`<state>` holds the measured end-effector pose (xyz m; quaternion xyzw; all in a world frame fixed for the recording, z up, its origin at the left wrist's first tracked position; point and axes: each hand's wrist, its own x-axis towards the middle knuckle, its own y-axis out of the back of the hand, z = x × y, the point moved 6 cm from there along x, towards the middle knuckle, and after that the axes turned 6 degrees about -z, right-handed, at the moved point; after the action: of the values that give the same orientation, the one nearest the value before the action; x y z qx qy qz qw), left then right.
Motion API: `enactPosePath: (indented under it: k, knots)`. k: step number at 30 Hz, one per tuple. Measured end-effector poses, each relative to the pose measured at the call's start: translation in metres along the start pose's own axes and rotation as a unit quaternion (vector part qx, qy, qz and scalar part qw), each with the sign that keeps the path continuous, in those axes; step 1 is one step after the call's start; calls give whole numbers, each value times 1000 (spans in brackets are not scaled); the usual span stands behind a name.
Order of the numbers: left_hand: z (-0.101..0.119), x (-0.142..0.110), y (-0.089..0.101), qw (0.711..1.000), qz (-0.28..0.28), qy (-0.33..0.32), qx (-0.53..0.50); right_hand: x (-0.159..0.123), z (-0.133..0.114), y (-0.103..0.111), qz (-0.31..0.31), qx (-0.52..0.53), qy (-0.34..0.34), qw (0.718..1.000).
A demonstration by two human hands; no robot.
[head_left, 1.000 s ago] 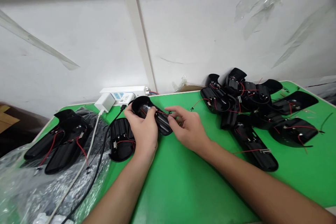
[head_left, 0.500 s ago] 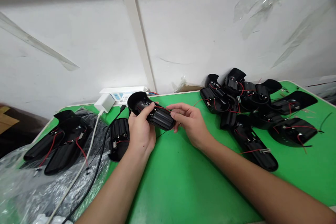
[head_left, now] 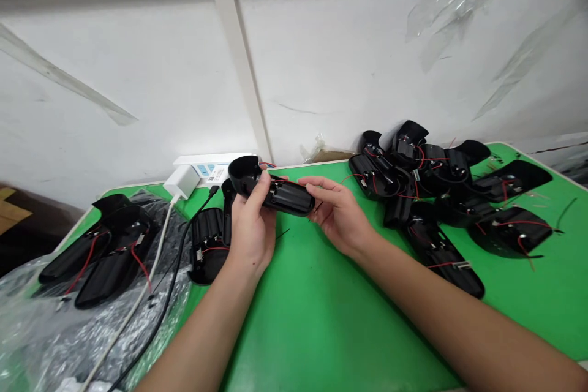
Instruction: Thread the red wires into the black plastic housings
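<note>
A black plastic housing [head_left: 293, 197] with ribbed, rounded channels and a curved collar is held up over the green table. My left hand [head_left: 252, 226] is closed round its middle, the thumb lying on top. A thin red wire [head_left: 287, 180] runs along the housing's upper edge toward my right hand [head_left: 340, 215]. The thumb and forefinger of that hand pinch the wire close to the housing's right end. The other right fingers are curled underneath and partly hidden. Just left of my left hand lies a similar black housing [head_left: 206, 229] with a red wire.
Several like housings are heaped on the right [head_left: 445, 251]. Two more housings [head_left: 114, 257] rest on clear plastic wrap [head_left: 151, 324] at the left. A white power strip [head_left: 248, 159] with a plugged-in adapter [head_left: 182, 181] stands by the wall, and white and black cables trail forward.
The held housing has moved slightly right and up and turned closer to level, showing more of its side. My right hand has shifted a little with it, still at the wire.
</note>
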<state>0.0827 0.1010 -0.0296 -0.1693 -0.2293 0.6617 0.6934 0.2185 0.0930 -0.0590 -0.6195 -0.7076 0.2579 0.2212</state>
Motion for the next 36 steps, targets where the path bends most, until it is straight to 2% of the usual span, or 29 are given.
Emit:
enactPosePath:
  k: [2, 5, 11, 17, 20, 24, 26, 29, 34, 36]
  knots:
    - [-3, 0, 0, 1000, -3, 12, 7, 4, -1, 6, 15, 20, 8, 1000]
    - [-8, 0, 6, 999, 21, 35, 33, 10, -3, 18, 59, 21, 28, 998]
    - [-9, 0, 12, 996, 45, 42, 64, 12, -6, 42, 190, -63, 79, 977]
    - [-9, -1, 12, 996, 47, 35, 70, 13, -4, 48, 218, -51, 85, 971]
    - [-10, -1, 12, 996, 45, 35, 72, 11, -11, 46, 222, -130, 126, 958]
    - [-11, -1, 12, 996, 33, 33, 76, 2, -22, 33, 182, -283, 200, 920]
    - [-10, -1, 11, 996, 28, 30, 81, -3, -24, 24, 151, -331, 230, 903]
    - [-9, -2, 9, 995, 25, 16, 90, -13, -27, 12, 137, -399, 266, 867]
    - [-7, -3, 10, 993, 22, -14, 119, -31, -35, -16, 73, -516, 369, 770]
    - [-8, -3, 11, 991, 20, -18, 132, -35, -38, -20, 68, -549, 395, 734]
